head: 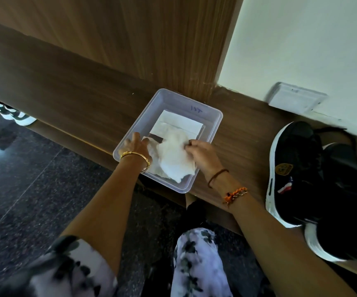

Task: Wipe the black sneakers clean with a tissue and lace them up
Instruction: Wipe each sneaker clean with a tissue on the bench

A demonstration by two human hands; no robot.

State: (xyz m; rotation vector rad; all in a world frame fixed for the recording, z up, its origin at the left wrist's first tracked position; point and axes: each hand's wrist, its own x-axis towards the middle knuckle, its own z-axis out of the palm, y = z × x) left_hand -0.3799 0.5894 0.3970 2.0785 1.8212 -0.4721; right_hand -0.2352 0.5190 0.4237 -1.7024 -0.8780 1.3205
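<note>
Fingertips of the right hand (197, 154) pinch the edge of a crumpled white paper tissue (174, 159), while the left hand (137, 146) rests with fingers spread on the other side of it, inside a shallow translucent plastic tray (213, 116). A flat folded white sheet (179, 123) lies deeper in the same tray. The pair of black sneakers with white soles (314, 189) sits well apart to the right on the brown wooden ledge (237, 136), laces loose. I think the thin tissue may tear if both hands pull against each other, or the light tray, near the ledge edge, may slide off when the tissue is lifted.
</note>
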